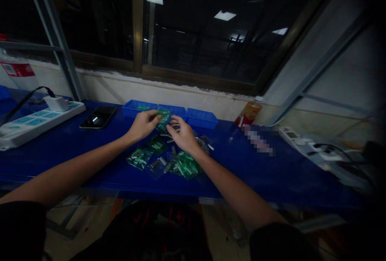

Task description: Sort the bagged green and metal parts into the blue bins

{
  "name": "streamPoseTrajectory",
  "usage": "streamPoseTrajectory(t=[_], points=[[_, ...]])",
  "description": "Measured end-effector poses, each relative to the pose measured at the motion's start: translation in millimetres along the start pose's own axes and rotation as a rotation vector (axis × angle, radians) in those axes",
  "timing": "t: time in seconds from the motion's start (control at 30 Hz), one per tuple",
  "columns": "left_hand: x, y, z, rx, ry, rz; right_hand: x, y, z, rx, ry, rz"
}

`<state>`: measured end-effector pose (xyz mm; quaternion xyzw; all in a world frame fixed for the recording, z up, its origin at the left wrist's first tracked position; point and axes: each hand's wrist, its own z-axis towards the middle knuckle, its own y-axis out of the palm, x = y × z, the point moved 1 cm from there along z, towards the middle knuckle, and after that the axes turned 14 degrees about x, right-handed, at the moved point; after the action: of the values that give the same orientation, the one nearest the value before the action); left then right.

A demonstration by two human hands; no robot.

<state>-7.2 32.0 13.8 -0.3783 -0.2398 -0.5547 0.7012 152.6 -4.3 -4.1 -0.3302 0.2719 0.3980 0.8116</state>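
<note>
My left hand is closed on the upper left of a small green-tinted plastic bag with small pieces inside. At the bag's right edge, my right hand has its thumb and curled fingers on the plastic. Below my hands lie more small bags: a green one, a darker green one, a clear one with metal-looking pins, and a larger green heap. Loose pin-like pieces lie beside my right wrist.
Three blue bins line the back of the blue table. To the left are a phone and a white power strip. An orange packet and another power strip are on the right.
</note>
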Motion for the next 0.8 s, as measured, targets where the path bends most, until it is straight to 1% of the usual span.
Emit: streamPoseTrajectory(t=[0.03,0.1,0.13,0.2,0.27,0.33,0.43,0.5,0.57,0.6,0.63,0.67,0.7,0.77,0.8], points=[[1,-0.9,-1,0.01,0.147,0.099,1,0,1,0.011,0.104,0.041],[3,-0.8,-5,-0.011,0.424,0.241,1,0,3,-0.015,0.313,0.148],[4,0.1,-7,-0.039,0.523,0.264,1,0,3,-0.043,0.404,0.21],[3,2.9,-12,-0.098,0.657,0.279,1,-1,4,-0.076,0.536,0.338],[3,5.6,-15,-0.136,0.725,0.29,1,-1,5,-0.049,0.582,0.455],[3,7.1,-16,-0.164,0.753,0.292,1,0,5,0.036,0.581,0.544],[6,7.6,-16,-0.199,0.754,0.291,3,2,6,0.168,0.56,0.611],[9,7.3,-16,-0.215,0.738,0.284,5,2,7,0.232,0.519,0.595],[12,6.9,-15,-0.211,0.67,0.268,5,-1,8,0.297,0.426,0.508],[13,6.6,-14,-0.203,0.601,0.25,4,-4,9,0.329,0.351,0.436],[14,6.4,-13,-0.201,0.503,0.216,2,-7,9,0.349,0.253,0.35],[15,6.2,-12,-0.205,0.371,0.159,-1,-10,8,0.353,0.135,0.258],[14,6.1,-11,-0.216,0.211,0.075,-4,-13,7,0.34,0.003,0.172],[13,6.6,-8,-0.247,-0.141,-0.152,-13,-16,4,0.283,-0.263,0.038],[11,7.1,-7,-0.257,-0.3,-0.268,-17,-16,1,0.251,-0.369,-0.007]])
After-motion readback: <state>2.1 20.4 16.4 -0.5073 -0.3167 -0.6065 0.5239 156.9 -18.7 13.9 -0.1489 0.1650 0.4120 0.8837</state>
